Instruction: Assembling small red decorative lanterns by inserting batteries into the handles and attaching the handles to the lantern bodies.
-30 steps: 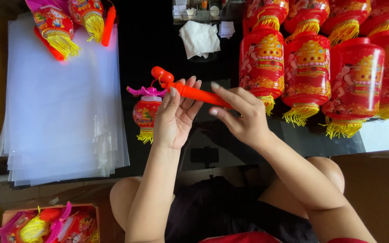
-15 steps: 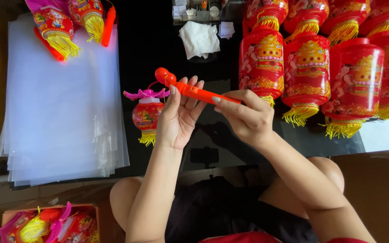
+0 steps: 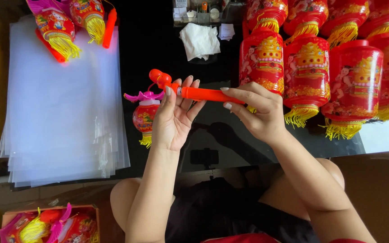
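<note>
Orange stick (image 3: 203, 94) held above dark table (image 3: 212, 148) by both hands: left hand (image 3: 173, 118) fingers half curled under it, right hand (image 3: 255, 112) pinched on end. Small lantern (image 3: 145, 116) hung from stick tip, beside left hand.

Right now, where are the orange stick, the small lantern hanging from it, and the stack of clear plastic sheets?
orange stick (image 3: 203, 94): head view, bare mid-shaft between the hands.
small lantern (image 3: 144, 118): head view, its red printed body.
stack of clear plastic sheets (image 3: 59, 112): head view, middle of top sheet.
</note>
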